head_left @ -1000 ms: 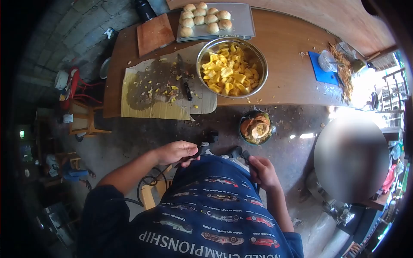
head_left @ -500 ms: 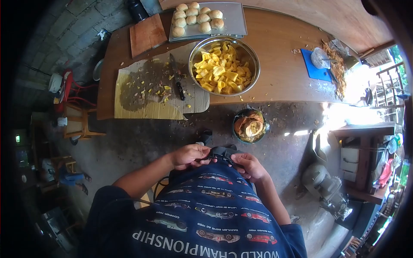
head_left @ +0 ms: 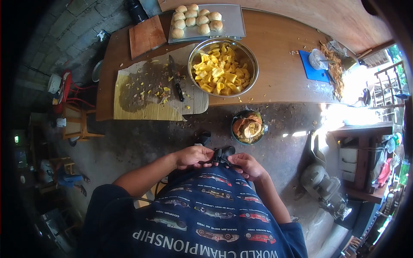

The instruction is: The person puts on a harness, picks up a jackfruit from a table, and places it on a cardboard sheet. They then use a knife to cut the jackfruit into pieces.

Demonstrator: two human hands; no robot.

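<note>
At my waist, in front of the dark blue printed shirt (head_left: 215, 213), both hands hold a black strap with a buckle (head_left: 219, 155). My left hand (head_left: 194, 157) pinches its left side, thumb on top and fingers curled beneath. On the other side, my right hand (head_left: 248, 165) grips the strap between thumb and fingers. The buckle lies between the two hands, close against the shirt. Beyond them on the floor stands a bin (head_left: 249, 127) holding fruit rinds.
On the wooden table (head_left: 279, 71) are a steel bowl (head_left: 257, 73) of yellow jackfruit pieces, a tray (head_left: 234, 21) of buns, and stained cardboard (head_left: 161, 112) with a knife (head_left: 177, 81). A grey machine (head_left: 320, 185) stands at right. Another person's legs (head_left: 71, 178) show at left.
My view has shifted slightly. The buckle has turned a little between my fingers, and both hands stay on the strap.
</note>
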